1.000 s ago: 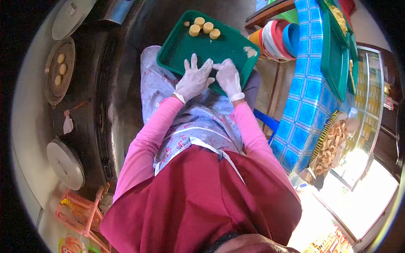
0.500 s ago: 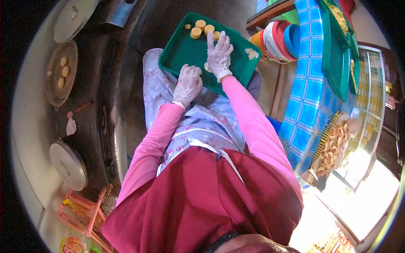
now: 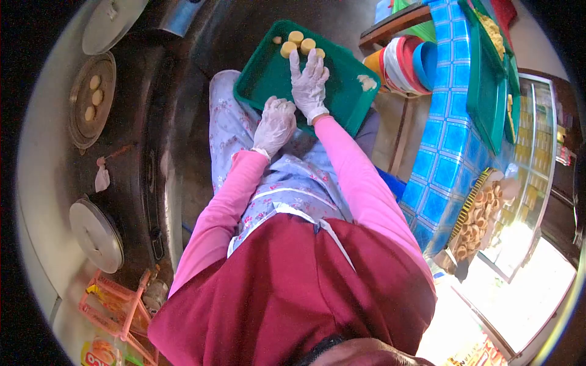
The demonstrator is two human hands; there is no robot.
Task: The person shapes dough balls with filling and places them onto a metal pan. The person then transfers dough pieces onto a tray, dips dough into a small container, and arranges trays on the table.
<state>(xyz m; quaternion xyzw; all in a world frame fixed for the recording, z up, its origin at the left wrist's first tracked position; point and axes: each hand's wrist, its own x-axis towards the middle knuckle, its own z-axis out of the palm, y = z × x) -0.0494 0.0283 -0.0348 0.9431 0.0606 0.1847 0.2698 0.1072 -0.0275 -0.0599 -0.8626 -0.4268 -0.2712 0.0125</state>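
Observation:
A green tray (image 3: 259, 76) rests across my lap. Along its far side stand several round, flat-topped pale yellow pieces (image 3: 295, 38), apparently dough, with a smaller lump (image 3: 277, 40) beside them. My right hand (image 3: 309, 88), in a clear glove, lies over the tray with its fingers stretched forward; the fingertips reach the nearest yellow pieces. What is under the palm is hidden. Gloved too, my left hand (image 3: 274, 125) is curled closed at the tray's near edge, and I cannot make out what it holds. White dough scraps (image 3: 367, 82) stick at the tray's right end.
On the left, a round pan (image 3: 77, 125) holds three pale pieces on a dark stove, with metal lids (image 3: 96, 236) nearby. At right is a blue checked table (image 3: 441, 143) bearing green trays (image 3: 486, 100) and a basket of small shells (image 3: 476, 222). Buckets (image 3: 425, 67) stand beyond my tray.
My right hand has shifted slightly left and nearer my left hand. The pale bit seen beside its palm earlier is now hidden. The view has moved slightly.

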